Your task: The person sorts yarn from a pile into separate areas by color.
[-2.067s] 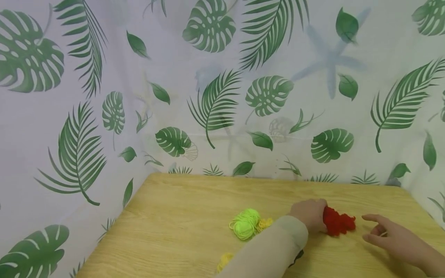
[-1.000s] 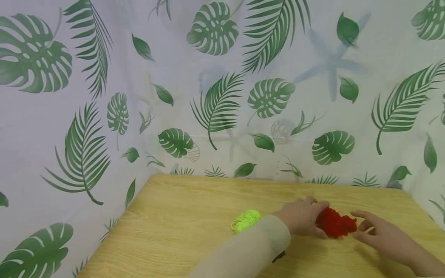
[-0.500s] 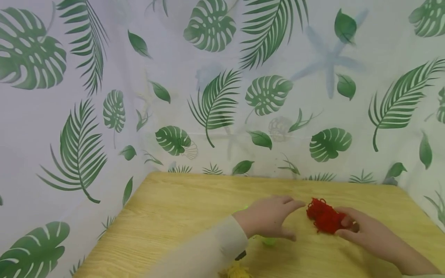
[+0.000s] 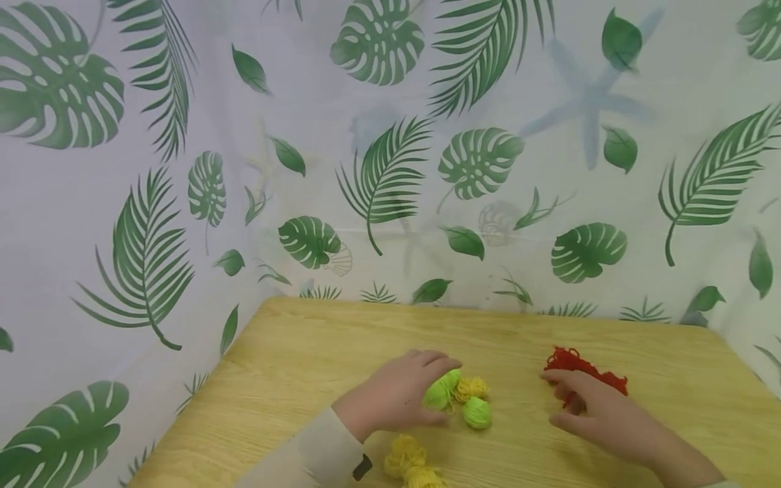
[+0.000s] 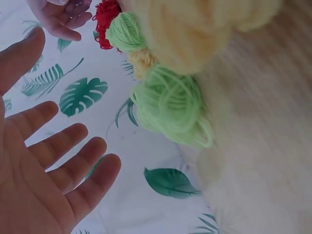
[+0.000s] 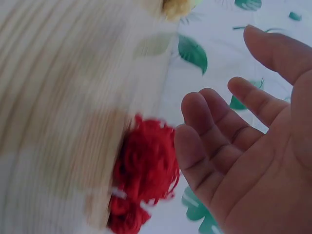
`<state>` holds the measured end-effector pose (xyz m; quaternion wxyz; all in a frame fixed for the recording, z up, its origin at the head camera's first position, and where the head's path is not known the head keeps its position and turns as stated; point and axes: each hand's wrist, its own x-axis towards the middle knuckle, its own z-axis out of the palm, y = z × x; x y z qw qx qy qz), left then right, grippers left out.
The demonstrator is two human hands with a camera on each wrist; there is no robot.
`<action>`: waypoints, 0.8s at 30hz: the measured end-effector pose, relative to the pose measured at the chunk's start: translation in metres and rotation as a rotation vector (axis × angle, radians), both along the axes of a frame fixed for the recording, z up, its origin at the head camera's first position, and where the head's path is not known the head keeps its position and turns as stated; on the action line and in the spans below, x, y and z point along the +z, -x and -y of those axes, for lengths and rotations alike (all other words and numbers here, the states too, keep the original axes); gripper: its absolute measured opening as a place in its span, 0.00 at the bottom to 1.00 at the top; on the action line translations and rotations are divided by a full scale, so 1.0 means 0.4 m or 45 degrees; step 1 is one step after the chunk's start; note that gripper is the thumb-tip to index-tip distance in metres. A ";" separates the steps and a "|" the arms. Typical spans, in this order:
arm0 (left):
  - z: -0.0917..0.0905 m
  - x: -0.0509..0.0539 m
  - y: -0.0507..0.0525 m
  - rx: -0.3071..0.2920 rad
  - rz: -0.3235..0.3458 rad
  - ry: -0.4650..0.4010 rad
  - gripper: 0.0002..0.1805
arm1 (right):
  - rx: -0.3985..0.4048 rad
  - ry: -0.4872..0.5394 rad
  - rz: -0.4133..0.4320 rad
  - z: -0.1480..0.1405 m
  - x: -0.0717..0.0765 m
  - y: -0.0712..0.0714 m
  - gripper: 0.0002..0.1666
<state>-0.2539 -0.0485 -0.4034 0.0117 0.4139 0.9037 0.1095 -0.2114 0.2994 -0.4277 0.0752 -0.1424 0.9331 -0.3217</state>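
Note:
My left hand (image 4: 399, 393), fingers spread and bent a little, is beside a lime-green yarn ball (image 4: 444, 392), partly covering it in the head view; the left wrist view shows the palm holding nothing. Against that ball lie a small yellow yarn bundle (image 4: 472, 388) and a smaller green yarn ball (image 4: 477, 413). My right hand (image 4: 610, 413), fingers loosely bent, hovers in front of the red yarn (image 4: 570, 359) and hides part of it. In the right wrist view the red yarn (image 6: 148, 161) sits near the fingertips, with a gap between.
A larger yellow yarn bundle (image 4: 411, 461) lies nearer the front of the wooden table (image 4: 293, 379). Behind and to the left stands a white, leaf-printed curtain (image 4: 390, 203). A dark strap piece (image 4: 363, 467) shows at the left cuff.
My left hand has let go of the red yarn and moved left to the green yarn. The red yarn shifted slightly left earlier. My right hand has come left across its front.

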 end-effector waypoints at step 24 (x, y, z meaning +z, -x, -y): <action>0.141 -0.094 -0.068 -0.271 0.462 0.039 0.28 | 0.085 -0.045 0.025 0.155 -0.066 0.096 0.25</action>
